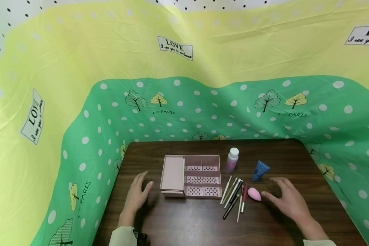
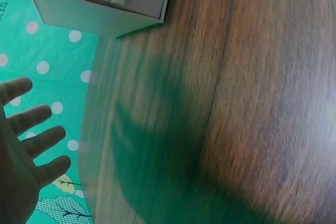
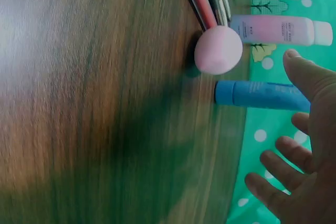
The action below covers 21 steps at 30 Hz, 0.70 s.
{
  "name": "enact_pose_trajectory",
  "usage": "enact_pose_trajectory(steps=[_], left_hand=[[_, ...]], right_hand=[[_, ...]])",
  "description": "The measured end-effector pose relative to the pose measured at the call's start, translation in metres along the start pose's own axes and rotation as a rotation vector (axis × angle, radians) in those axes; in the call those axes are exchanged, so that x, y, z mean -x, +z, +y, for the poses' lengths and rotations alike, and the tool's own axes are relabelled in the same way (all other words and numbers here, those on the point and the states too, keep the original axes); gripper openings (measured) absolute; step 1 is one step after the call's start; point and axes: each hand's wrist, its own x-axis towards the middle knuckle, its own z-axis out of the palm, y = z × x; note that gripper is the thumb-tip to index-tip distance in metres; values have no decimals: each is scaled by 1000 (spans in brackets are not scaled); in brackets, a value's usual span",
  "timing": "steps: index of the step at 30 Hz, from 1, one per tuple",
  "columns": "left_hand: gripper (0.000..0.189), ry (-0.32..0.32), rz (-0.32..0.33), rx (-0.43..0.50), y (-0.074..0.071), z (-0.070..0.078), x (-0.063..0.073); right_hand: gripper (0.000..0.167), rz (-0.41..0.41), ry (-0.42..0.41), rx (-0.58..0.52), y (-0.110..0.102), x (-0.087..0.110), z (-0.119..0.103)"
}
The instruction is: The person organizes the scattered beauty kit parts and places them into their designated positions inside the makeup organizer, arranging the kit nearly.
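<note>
My left hand (image 1: 137, 194) hovers by the left side of a pink compartment organizer (image 1: 202, 183), fingers loosely spread and holding nothing. On the other side, my right hand (image 1: 287, 200) is relaxed, its thumb near a pink makeup sponge (image 1: 254, 194). A blue squeeze tube (image 1: 260, 171) stands on its cap just beyond the sponge. Farther back is a white-capped bottle (image 1: 232, 160) with a pinkish body. Between organizer and sponge, several makeup brushes and slim pencils (image 1: 233, 194) lie loosely together. In the right wrist view the right hand (image 3: 304, 145) has its fingers apart, beside the blue tube (image 3: 262, 94).
All these things rest on a dark wooden table (image 1: 190, 222) with rounded far corners. A green and yellow patterned cloth (image 1: 203, 102) hangs behind it and along both sides. The organizer has a flat lidded section on its left and open compartments with dotted floors on its right.
</note>
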Motion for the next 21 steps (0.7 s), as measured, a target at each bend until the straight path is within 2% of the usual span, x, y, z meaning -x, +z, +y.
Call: enact_pose_trajectory(steps=[8, 13, 21], left_hand=[[50, 44, 41, 184, 9, 10, -6], [48, 26, 37, 314, 16, 19, -8], [43, -35, 40, 351, 28, 17, 4]], right_hand=[[66, 21, -42, -132, 14, 0, -4], [63, 23, -56, -173, 23, 1, -6], [56, 28, -81, -180, 41, 12, -2]])
